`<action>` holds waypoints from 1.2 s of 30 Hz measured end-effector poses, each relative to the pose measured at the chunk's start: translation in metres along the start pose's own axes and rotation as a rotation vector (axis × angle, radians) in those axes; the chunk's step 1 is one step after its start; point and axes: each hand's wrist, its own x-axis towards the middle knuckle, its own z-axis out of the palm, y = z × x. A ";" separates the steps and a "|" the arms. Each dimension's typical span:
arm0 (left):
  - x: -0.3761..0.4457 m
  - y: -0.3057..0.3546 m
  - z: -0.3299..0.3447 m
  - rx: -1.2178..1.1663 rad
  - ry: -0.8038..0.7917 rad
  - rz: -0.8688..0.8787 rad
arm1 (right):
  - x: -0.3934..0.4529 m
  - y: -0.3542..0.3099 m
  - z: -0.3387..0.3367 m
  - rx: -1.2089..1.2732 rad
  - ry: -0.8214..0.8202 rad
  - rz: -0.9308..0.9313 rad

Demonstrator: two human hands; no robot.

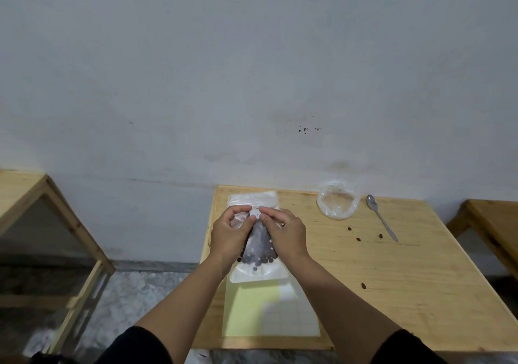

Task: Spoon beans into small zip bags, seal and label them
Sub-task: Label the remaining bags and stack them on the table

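**Two hands hold a small label over a bag of beans**

On a wooden table [392, 293], the left hand [229, 237] and right hand [286, 232] together pinch a small white label [255, 212] above a clear zip bag [256, 251] holding dark beans [259, 258]. A spoon [382, 218] lies well to the right, near stray beans.

Both hands [259, 233] together, fingertips pinched
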 end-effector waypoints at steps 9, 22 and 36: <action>0.006 0.002 -0.010 0.012 -0.009 -0.005 | 0.005 0.000 0.007 0.075 0.022 0.061; 0.023 0.001 -0.023 0.102 0.036 -0.014 | 0.012 0.001 0.025 0.022 -0.003 0.120; 0.033 -0.015 -0.053 0.106 0.004 -0.057 | 0.009 0.008 0.059 0.078 0.026 0.189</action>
